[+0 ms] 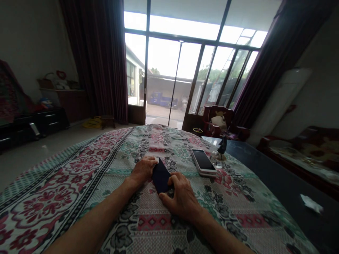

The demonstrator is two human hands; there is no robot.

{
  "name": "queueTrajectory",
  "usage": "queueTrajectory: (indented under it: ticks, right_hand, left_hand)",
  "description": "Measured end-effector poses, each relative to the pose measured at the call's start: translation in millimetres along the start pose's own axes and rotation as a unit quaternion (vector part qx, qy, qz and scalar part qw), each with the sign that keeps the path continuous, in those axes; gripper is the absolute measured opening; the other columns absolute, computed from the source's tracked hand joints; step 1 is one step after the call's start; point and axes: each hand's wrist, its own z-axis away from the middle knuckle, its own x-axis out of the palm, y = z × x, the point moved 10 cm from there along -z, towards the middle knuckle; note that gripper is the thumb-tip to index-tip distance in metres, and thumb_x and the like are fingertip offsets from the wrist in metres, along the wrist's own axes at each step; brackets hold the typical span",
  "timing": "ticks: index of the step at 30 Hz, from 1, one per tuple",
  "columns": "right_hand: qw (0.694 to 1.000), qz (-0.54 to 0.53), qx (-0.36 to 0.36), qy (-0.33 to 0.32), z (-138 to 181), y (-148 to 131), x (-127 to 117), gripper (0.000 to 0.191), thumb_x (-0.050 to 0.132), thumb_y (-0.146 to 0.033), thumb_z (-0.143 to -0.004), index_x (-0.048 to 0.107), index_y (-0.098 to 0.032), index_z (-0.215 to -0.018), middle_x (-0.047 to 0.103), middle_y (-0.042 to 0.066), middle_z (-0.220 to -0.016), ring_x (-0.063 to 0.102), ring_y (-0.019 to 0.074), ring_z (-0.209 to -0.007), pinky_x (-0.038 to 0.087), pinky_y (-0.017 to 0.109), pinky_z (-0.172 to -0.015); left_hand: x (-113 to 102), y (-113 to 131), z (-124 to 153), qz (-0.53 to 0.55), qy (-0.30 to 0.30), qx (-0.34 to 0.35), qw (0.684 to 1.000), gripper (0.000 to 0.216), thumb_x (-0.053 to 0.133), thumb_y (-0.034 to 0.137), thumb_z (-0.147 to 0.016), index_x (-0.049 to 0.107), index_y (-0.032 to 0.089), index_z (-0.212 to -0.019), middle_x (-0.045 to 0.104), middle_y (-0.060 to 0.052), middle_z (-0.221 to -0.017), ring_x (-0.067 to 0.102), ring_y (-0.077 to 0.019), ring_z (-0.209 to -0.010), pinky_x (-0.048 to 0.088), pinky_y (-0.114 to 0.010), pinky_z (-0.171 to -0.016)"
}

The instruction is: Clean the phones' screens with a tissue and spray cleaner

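Note:
A dark blue phone (161, 176) lies at a slant on the patterned tablecloth (156, 222), its surface plain and dark. My left hand (144, 170) is at its upper left edge, fingers closed on a small white wad (157, 160) that looks like tissue and touches the phone's top end. From the right, my right hand (182, 194) grips the lower part of the phone, thumb at the bottom edge and curled fingers at the right side. A white-framed phone (203, 160) with a dark screen rests apart, to the right, on what looks like a box.
Beyond it stands a small dark figurine (222, 146) on a base. A dark table (275, 187) adjoins on the right, with a crumpled white tissue (311, 204) on it. A wooden chair (218, 121) stands behind, near the glass doors (169, 84).

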Motion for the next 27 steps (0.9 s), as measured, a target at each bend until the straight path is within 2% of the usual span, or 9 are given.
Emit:
queueTrajectory:
  ticks: [7, 13, 21, 24, 27]
  right_hand:
    - [0.999, 0.037, 0.019, 0.013, -9.1, 2.6, 1.6, 0.034, 0.072, -0.037, -0.063, 0.045, -0.022, -0.076, 0.054, 0.005, -0.084, 0.050, 0.0229, -0.080, 0.039, 0.037, -0.072]
    - [0.997, 0.066, -0.001, 0.032, -30.8, 2.5, 9.6, 0.041, 0.076, -0.044, -0.058, 0.044, -0.022, -0.072, 0.052, 0.004, -0.077, 0.048, 0.0228, -0.076, 0.039, 0.037, -0.068]
    - [0.997, 0.026, -0.076, -0.008, -25.8, -7.4, 13.7, 0.027, 0.068, -0.031, -0.070, 0.044, -0.021, -0.076, 0.052, 0.003, -0.083, 0.048, 0.0203, -0.082, 0.039, 0.034, -0.073]
    - [0.997, 0.016, -0.070, -0.007, -24.7, -6.1, 12.7, 0.024, 0.065, -0.027, -0.070, 0.043, -0.021, -0.076, 0.052, 0.002, -0.082, 0.047, 0.0195, -0.082, 0.039, 0.033, -0.073]
    - [0.998, 0.007, -0.055, -0.003, -25.5, -2.2, 13.7, 0.023, 0.065, -0.027, -0.069, 0.043, -0.022, -0.075, 0.052, 0.002, -0.082, 0.047, 0.0192, -0.081, 0.039, 0.033, -0.073]
  left_hand:
    - [-4.7, -2.2, -4.0, 0.030, -0.001, -0.003, 1.000, 0.026, 0.049, 0.014, -0.090, 0.073, 0.023, -0.092, 0.073, -0.003, -0.099, 0.063, -0.0172, -0.096, 0.044, -0.029, -0.093]
    - [-6.3, -10.0, -6.6, 0.050, 0.024, -0.001, 0.998, 0.025, 0.052, 0.013, -0.087, 0.074, 0.023, -0.092, 0.073, -0.003, -0.101, 0.064, -0.0177, -0.097, 0.044, -0.030, -0.094]
    - [-7.5, -8.2, -5.4, 0.062, 0.031, 0.015, 0.997, 0.025, 0.052, 0.012, -0.085, 0.074, 0.022, -0.091, 0.073, -0.003, -0.098, 0.065, -0.0176, -0.095, 0.046, -0.031, -0.094]
    - [-8.5, -3.4, -4.8, 0.069, 0.013, 0.036, 0.997, 0.025, 0.052, 0.013, -0.085, 0.075, 0.022, -0.090, 0.073, -0.004, -0.099, 0.065, -0.0181, -0.096, 0.047, -0.031, -0.093]
    - [-5.7, 8.8, -2.6, 0.069, -0.040, 0.079, 0.994, 0.028, 0.049, 0.013, -0.087, 0.074, 0.022, -0.087, 0.073, -0.003, -0.097, 0.064, -0.0176, -0.094, 0.047, -0.031, -0.090]
